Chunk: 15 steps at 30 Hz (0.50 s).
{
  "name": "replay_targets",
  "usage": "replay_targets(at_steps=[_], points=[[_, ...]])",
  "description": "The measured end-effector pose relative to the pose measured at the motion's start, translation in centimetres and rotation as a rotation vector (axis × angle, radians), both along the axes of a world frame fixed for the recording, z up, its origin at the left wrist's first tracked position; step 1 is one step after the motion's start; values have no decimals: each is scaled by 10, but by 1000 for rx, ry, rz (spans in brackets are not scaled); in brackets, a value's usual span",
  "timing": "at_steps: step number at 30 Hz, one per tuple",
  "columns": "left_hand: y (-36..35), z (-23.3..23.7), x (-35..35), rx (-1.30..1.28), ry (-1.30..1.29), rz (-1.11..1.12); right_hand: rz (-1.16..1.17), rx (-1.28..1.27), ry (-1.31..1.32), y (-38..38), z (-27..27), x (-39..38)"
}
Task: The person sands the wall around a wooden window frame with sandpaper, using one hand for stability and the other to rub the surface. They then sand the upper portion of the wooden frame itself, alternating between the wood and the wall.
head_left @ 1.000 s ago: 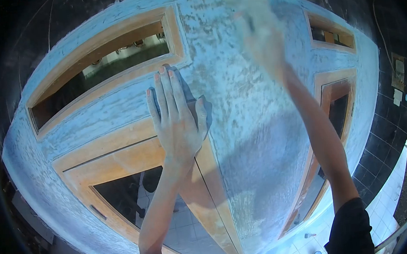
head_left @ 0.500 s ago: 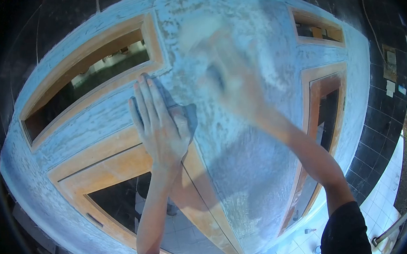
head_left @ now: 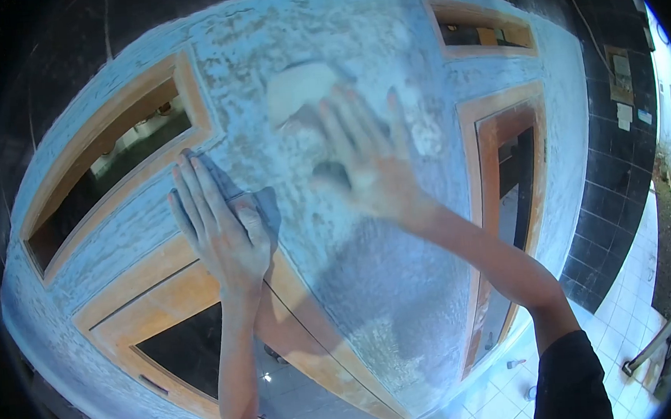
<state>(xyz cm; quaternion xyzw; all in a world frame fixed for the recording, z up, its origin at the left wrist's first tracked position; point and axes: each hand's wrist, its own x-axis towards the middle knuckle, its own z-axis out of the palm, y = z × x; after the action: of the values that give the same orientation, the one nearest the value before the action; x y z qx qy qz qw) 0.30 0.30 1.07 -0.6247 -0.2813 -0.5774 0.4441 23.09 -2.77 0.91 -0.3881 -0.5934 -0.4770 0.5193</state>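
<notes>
A pale sheet (head_left: 301, 89) lies flat on a big door (head_left: 401, 282), near the top middle. The door is covered in rough, light blue stuff with little bumps in it.

The right hand (head_left: 371, 169) is on the door just below the sheet. Its fingers (head_left: 346, 124) are stretched out long and reach onto the sheet's lower edge. This hand looks blurry, so I cannot tell if it pinches the sheet or only presses on it.

The left hand (head_left: 225, 228) lies flat on the door, to the left of the right hand and a bit lower. Its fingers are open and a little apart, and it holds nothing. A dark shadow (head_left: 262, 202) sits beside it.

Around the hands, the door has brown wood edges (head_left: 156, 289) with no blue on them. They go around holes in the door: a long hole (head_left: 110, 173) at the upper left, a tall hole (head_left: 515, 191) at the right, and a small hole (head_left: 482, 35) at the top right.

A black sleeve (head_left: 573, 383) covers the right arm near the bottom. White floor tiles (head_left: 501, 407) show under the door, and a dark tiled wall (head_left: 610, 177) is at the right.
</notes>
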Motion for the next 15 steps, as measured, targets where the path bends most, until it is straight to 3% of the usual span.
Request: replay_targets(at_steps=[2, 4, 5, 7, 8, 10, 13, 15], points=[[2, 1, 0, -7, 11, 7, -98, 21, 13, 9, 18, 28], [1, -1, -3, -26, 17, 24, -97, 64, 326, 15, 39, 56], [1, 0, -3, -20, 19, 19, -97, 57, 331, 19, 34, 53], [0, -1, -2, -17, 19, 8, 22, 122, 402, 20, 29, 34], [0, -1, -1, -22, 17, 20, 16, 124, 404, 14, 13, 21], [0, 1, -1, -24, 17, 25, -47, -29, 120, -8, -22, -7], [1, -1, -1, -15, 24, 6, -110, -77, 104, -11, -30, 7], [3, -1, -2, -1, 19, 18, -139, -11, 185, 5, 4, 26]])
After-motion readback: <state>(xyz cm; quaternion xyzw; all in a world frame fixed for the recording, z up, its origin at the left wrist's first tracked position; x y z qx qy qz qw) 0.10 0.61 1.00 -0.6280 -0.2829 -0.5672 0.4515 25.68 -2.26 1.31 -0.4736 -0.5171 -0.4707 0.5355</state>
